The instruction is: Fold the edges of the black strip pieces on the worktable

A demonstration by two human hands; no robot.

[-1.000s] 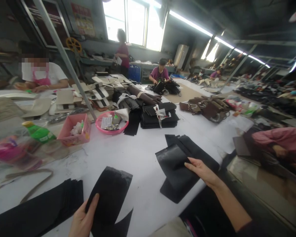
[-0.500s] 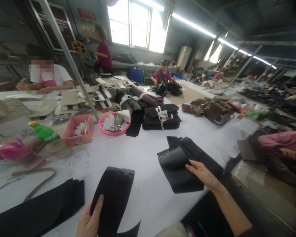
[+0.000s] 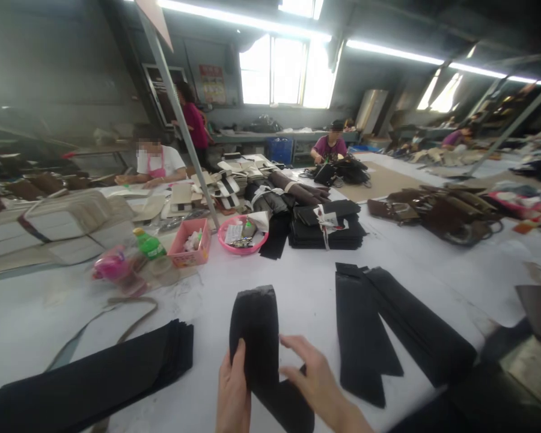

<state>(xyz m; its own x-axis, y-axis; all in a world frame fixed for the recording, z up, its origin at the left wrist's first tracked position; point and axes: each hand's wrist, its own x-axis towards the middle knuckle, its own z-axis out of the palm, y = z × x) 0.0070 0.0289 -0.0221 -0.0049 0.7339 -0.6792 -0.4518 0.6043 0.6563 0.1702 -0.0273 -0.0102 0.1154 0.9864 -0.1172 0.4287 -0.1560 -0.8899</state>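
Low in the middle of the frame a long black strip of stiff fabric (image 3: 258, 337) lies on the white worktable (image 3: 297, 282), its squared far end pointing up the frame and its near end running under both hands. White table shows bare on either side of it — a broad gap to the left before the flat stack of black fabric sheets (image 3: 99, 379) in the lower left corner, a narrower one to the right before the two long black fabric panels (image 3: 388, 331) that fan apart toward the lower right. Beyond the strip's far end the table lies open up to the round pink plastic bowl (image 3: 242, 237) and the square pink plastic basket (image 3: 190, 243).

The left hand (image 3: 232, 397) comes up from the bottom edge, thumb laid flat along the strip's left edge, pinching it; the fingers beneath are hidden. The right hand (image 3: 313, 382) reaches in from the lower right, fingers spread and slightly curled, the fingertips (image 3: 287, 341) at the strip's right edge — whether they press on it I cannot tell.
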